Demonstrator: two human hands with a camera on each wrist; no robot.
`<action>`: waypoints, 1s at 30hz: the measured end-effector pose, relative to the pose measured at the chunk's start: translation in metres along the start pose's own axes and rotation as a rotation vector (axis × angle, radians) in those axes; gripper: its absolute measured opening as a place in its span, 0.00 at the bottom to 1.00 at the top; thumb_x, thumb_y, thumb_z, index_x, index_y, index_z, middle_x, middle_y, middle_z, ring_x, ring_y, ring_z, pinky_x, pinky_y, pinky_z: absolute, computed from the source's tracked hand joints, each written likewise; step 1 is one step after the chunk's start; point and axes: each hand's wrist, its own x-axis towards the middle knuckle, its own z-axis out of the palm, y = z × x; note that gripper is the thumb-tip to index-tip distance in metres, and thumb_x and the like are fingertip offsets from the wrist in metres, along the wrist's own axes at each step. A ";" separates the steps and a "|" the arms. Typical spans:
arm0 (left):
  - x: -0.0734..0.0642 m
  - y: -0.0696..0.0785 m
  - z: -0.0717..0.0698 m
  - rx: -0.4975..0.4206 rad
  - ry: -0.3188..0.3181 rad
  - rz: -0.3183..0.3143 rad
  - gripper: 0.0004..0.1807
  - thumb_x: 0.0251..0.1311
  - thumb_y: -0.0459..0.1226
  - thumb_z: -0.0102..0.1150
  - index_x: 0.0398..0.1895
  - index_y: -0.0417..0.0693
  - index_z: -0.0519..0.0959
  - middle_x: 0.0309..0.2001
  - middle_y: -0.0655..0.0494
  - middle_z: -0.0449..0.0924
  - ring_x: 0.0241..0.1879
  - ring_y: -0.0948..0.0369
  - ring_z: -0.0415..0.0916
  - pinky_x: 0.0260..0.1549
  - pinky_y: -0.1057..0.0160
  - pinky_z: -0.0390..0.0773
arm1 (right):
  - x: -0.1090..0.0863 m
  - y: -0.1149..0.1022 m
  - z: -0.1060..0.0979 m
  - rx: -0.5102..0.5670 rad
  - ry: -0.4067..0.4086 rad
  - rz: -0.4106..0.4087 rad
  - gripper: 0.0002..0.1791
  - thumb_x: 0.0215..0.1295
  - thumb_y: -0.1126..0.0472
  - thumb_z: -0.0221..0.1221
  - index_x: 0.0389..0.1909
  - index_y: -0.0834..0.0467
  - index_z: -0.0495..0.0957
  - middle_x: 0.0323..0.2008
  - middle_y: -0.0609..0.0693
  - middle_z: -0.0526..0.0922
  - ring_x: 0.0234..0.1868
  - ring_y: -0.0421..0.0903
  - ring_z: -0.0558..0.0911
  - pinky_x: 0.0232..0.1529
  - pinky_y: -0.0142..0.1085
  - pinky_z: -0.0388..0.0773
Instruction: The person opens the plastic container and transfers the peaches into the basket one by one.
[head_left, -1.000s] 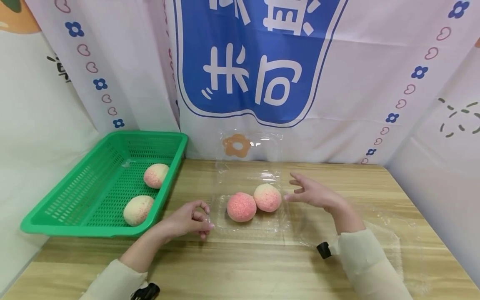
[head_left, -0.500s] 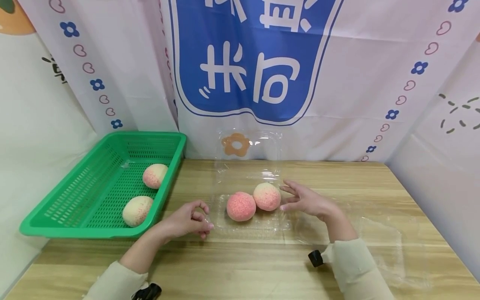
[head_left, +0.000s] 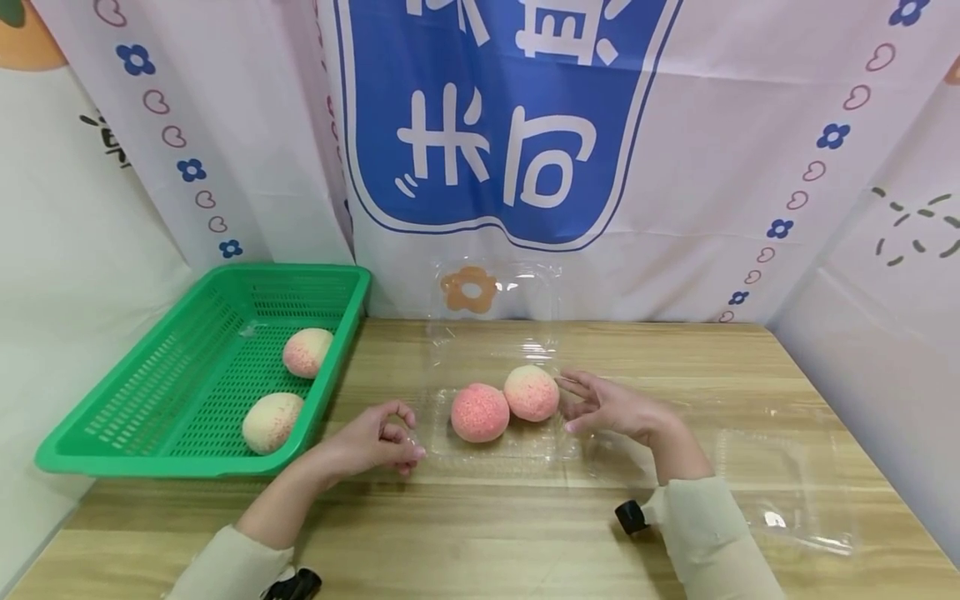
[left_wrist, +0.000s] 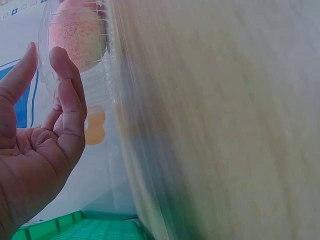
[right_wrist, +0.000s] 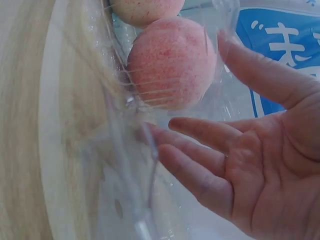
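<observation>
A clear plastic clamshell box [head_left: 491,458] stands open on the table, lid raised against the backdrop. In its tray sit two speckled peach-like balls touching each other: a pink one [head_left: 480,413] on the left and a cream-and-pink one [head_left: 532,393] on the right. My left hand [head_left: 371,442] is at the tray's left edge, thumb and bent fingers apart; contact is unclear. At the right edge, my right hand [head_left: 618,408] has its fingers extended beside the box. In the right wrist view, its thumb reaches toward the tray wall near the pink-and-cream ball [right_wrist: 172,65].
A green basket [head_left: 56,458] on the left holds two more peach-like balls, one at the back [head_left: 307,352] and one in front [head_left: 273,422]. Further clear plastic packaging [head_left: 787,492] lies on the right of the table [head_left: 480,542]. A printed cloth [head_left: 675,208] hangs behind.
My right hand has moved down and slightly left to the box's right edge. My left hand stays in place, and the balls keep their places in the tray.
</observation>
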 end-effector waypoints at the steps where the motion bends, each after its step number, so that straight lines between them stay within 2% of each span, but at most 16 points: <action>1: 0.000 0.000 0.000 0.002 0.001 0.000 0.24 0.63 0.35 0.64 0.50 0.31 0.62 0.27 0.53 0.83 0.30 0.58 0.82 0.38 0.57 0.85 | 0.000 0.001 -0.001 0.008 -0.007 -0.001 0.54 0.61 0.70 0.63 0.79 0.64 0.36 0.79 0.61 0.43 0.74 0.68 0.58 0.71 0.55 0.63; 7: -0.001 0.001 -0.001 0.019 0.012 0.000 0.25 0.64 0.38 0.64 0.51 0.30 0.63 0.28 0.53 0.82 0.30 0.57 0.82 0.38 0.56 0.84 | 0.000 0.006 -0.003 0.013 -0.031 -0.027 0.53 0.62 0.68 0.64 0.78 0.64 0.38 0.78 0.64 0.45 0.72 0.70 0.62 0.66 0.49 0.72; 11: -0.001 0.002 -0.003 0.072 0.058 0.014 0.26 0.66 0.40 0.63 0.53 0.29 0.65 0.30 0.49 0.83 0.31 0.57 0.81 0.34 0.56 0.82 | 0.000 0.006 -0.003 0.001 -0.014 -0.014 0.52 0.62 0.67 0.64 0.79 0.63 0.40 0.78 0.65 0.47 0.70 0.69 0.65 0.65 0.48 0.73; 15: 0.000 0.006 -0.004 0.152 0.171 0.035 0.25 0.65 0.40 0.63 0.54 0.31 0.68 0.39 0.44 0.81 0.35 0.56 0.77 0.32 0.59 0.79 | 0.000 0.004 -0.002 -0.004 0.010 0.002 0.52 0.62 0.67 0.65 0.79 0.62 0.42 0.77 0.65 0.50 0.71 0.70 0.64 0.67 0.53 0.71; 18: 0.001 0.011 -0.003 0.214 0.277 0.057 0.23 0.65 0.41 0.63 0.54 0.33 0.70 0.46 0.43 0.79 0.41 0.55 0.77 0.36 0.62 0.78 | 0.000 0.004 -0.001 -0.009 0.022 0.010 0.52 0.62 0.67 0.65 0.79 0.61 0.42 0.77 0.66 0.51 0.71 0.70 0.64 0.68 0.55 0.69; 22: 0.003 0.019 0.000 0.252 0.362 0.133 0.22 0.65 0.39 0.63 0.55 0.34 0.70 0.51 0.39 0.77 0.49 0.50 0.79 0.41 0.63 0.80 | 0.000 0.003 -0.001 -0.017 0.029 0.019 0.52 0.62 0.66 0.65 0.79 0.60 0.42 0.77 0.66 0.52 0.70 0.70 0.65 0.68 0.57 0.67; 25: 0.006 0.021 0.002 0.237 0.381 0.192 0.22 0.65 0.37 0.64 0.56 0.34 0.71 0.53 0.37 0.76 0.52 0.47 0.79 0.43 0.63 0.81 | -0.001 0.003 -0.001 -0.020 0.034 0.028 0.52 0.62 0.65 0.65 0.79 0.60 0.42 0.76 0.66 0.52 0.70 0.70 0.65 0.69 0.58 0.65; 30: 0.012 0.021 0.006 0.215 0.367 0.243 0.24 0.63 0.36 0.65 0.59 0.35 0.70 0.56 0.37 0.76 0.58 0.43 0.76 0.50 0.56 0.82 | -0.001 0.003 0.000 -0.023 0.034 0.029 0.52 0.62 0.65 0.65 0.79 0.60 0.42 0.76 0.68 0.53 0.70 0.70 0.65 0.70 0.59 0.63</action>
